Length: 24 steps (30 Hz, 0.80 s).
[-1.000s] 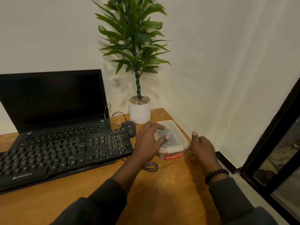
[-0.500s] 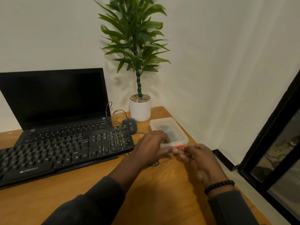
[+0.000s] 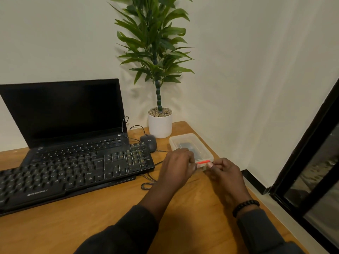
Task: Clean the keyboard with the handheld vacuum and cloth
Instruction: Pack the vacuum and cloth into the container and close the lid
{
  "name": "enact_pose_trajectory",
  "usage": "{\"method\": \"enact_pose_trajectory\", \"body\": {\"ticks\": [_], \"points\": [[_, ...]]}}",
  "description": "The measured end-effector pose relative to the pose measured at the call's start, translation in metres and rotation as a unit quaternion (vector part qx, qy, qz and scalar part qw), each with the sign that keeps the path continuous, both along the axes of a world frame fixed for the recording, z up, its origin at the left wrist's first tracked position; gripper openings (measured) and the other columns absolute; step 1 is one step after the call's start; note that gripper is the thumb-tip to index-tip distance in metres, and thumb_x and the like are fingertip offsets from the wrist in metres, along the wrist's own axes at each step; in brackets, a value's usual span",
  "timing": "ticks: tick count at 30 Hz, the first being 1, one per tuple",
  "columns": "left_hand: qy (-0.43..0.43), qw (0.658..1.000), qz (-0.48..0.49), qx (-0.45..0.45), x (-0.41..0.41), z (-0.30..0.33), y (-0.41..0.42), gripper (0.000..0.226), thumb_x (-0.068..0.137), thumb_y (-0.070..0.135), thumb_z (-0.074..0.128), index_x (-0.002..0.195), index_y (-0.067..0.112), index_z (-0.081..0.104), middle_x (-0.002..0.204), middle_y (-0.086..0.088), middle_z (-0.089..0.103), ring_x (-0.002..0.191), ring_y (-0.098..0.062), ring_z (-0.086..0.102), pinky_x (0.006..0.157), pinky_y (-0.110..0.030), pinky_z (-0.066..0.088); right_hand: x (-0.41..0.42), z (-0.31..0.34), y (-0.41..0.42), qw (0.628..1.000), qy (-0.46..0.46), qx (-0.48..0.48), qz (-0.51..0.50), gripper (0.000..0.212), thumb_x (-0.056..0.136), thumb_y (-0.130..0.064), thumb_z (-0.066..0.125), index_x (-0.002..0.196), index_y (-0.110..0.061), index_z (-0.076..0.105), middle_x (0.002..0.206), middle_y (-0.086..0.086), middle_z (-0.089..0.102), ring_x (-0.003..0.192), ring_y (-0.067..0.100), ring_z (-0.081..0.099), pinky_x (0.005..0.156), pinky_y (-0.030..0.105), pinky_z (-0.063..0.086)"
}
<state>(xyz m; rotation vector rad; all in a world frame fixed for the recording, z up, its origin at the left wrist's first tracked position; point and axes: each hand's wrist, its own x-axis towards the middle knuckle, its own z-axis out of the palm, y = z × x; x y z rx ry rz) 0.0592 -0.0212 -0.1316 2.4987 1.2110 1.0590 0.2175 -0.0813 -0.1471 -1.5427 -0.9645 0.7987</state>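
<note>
Both at the near end of clear lidded box (image 3: 190, 142) by desk's (image 3: 110, 208) right edge: left hand (image 3: 177, 166) curled on lid, right hand (image 3: 224, 170) pinching red latch (image 3: 203, 162). Black keyboard (image 3: 73, 171) along left edge, before laptop (image 3: 64, 110).

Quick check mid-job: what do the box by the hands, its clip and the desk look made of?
Box: translucent frosted plastic, probably; dark contents show faintly through the lid. Clip: glossy red-orange plastic, by its look. Desk: wood or wood-look laminate, warm brown grain, low sheen.
</note>
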Motion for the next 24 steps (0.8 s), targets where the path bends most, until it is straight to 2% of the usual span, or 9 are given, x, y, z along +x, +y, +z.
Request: {"method": "enact_pose_trajectory", "body": {"ticks": [2,4,8,10,12,15,18,21,24], "points": [[0.015,1.0,-0.004,-0.021,-0.001,0.004,0.004,0.013,0.084,0.029,0.075,0.092,0.019,0.073,0.101,0.006,0.069,0.092,-0.007,0.058,0.079,-0.023,0.049,-0.005,0.0,0.002,0.999,-0.051,-0.008,-0.005,0.031,0.089,-0.027,0.066,0.118,-0.019,0.058,0.121,0.001,0.064,0.104,0.014,0.062,0.082,0.024,0.052],[0.022,0.998,-0.022,-0.062,-0.006,0.01,0.009,0.011,0.087,0.027,0.072,0.093,0.018,0.074,0.103,0.005,0.07,0.094,-0.01,0.06,0.083,-0.028,0.051,-0.011,0.003,0.005,0.988,-0.15,-0.008,-0.022,0.056,0.09,-0.036,0.064,0.14,-0.024,0.041,0.142,-0.001,0.042,0.124,0.018,0.047,0.091,0.028,0.043],[-0.133,0.986,0.039,-0.098,-0.012,0.021,0.024,0.014,0.096,0.022,0.061,0.1,0.012,0.07,0.103,0.001,0.068,0.095,-0.012,0.059,0.081,-0.028,0.047,-0.033,0.003,0.013,0.962,-0.273,0.0,-0.006,0.092,0.076,-0.063,0.065,0.151,-0.035,0.019,0.159,-0.005,0.005,0.145,0.024,0.011,0.11,0.048,0.032],[-0.189,0.957,0.119,-0.187,-0.012,0.028,0.038,0.02,0.099,0.025,0.057,0.107,0.01,0.066,0.108,-0.003,0.066,0.098,-0.014,0.057,0.079,-0.025,0.043,-0.044,-0.003,0.017,0.952,-0.306,-0.026,0.004,0.104,0.067,-0.073,0.065,0.15,-0.034,0.015,0.158,-0.008,-0.006,0.145,0.023,0.003,0.114,0.051,0.025],[-0.172,0.929,0.157,-0.288,-0.006,0.034,0.062,0.036,0.103,0.036,0.049,0.118,0.006,0.061,0.118,-0.009,0.064,0.107,-0.023,0.058,0.084,-0.029,0.045,-0.05,-0.013,0.019,0.941,-0.338,-0.02,-0.007,0.098,0.069,-0.069,0.068,0.146,-0.034,0.018,0.156,-0.007,-0.005,0.143,0.023,0.006,0.115,0.051,0.029],[-0.068,0.92,0.161,-0.351,0.007,0.042,0.092,0.059,0.105,0.048,0.033,0.135,0.0,0.05,0.136,-0.019,0.056,0.122,-0.034,0.053,0.095,-0.036,0.043,-0.05,-0.024,0.022,0.931,-0.363,0.012,-0.036,0.08,0.078,-0.055,0.069,0.14,-0.034,0.023,0.153,-0.005,0.003,0.141,0.02,0.015,0.109,0.041,0.041],[-0.015,0.896,0.168,-0.411,0.018,0.045,0.108,0.067,0.106,0.049,0.024,0.144,-0.003,0.04,0.146,-0.02,0.046,0.13,-0.034,0.048,0.105,-0.038,0.039,-0.048,-0.027,0.026,0.923,-0.382,0.016,-0.043,0.074,0.081,-0.055,0.065,0.139,-0.034,0.024,0.153,-0.004,0.003,0.14,0.019,0.017,0.105,0.033,0.044],[0.022,0.886,0.172,-0.43,0.021,0.042,0.121,0.065,0.105,0.049,0.035,0.143,-0.004,0.039,0.144,-0.019,0.048,0.126,-0.033,0.052,0.105,-0.037,0.043,-0.047,-0.028,0.029,0.915,-0.4,0.016,-0.043,0.073,0.081,-0.056,0.061,0.14,-0.034,0.024,0.152,-0.001,0.007,0.138,0.018,0.021,0.102,0.029,0.044],[-0.076,0.862,0.173,-0.47,0.019,0.029,0.133,0.064,0.097,0.045,0.058,0.14,-0.001,0.045,0.132,-0.017,0.056,0.116,-0.033,0.058,0.101,-0.041,0.049,-0.045,-0.03,0.03,0.911,-0.41,0.021,-0.048,0.072,0.081,-0.057,0.06,0.14,-0.033,0.025,0.151,-0.001,0.009,0.135,0.017,0.023,0.099,0.025,0.042]]}}
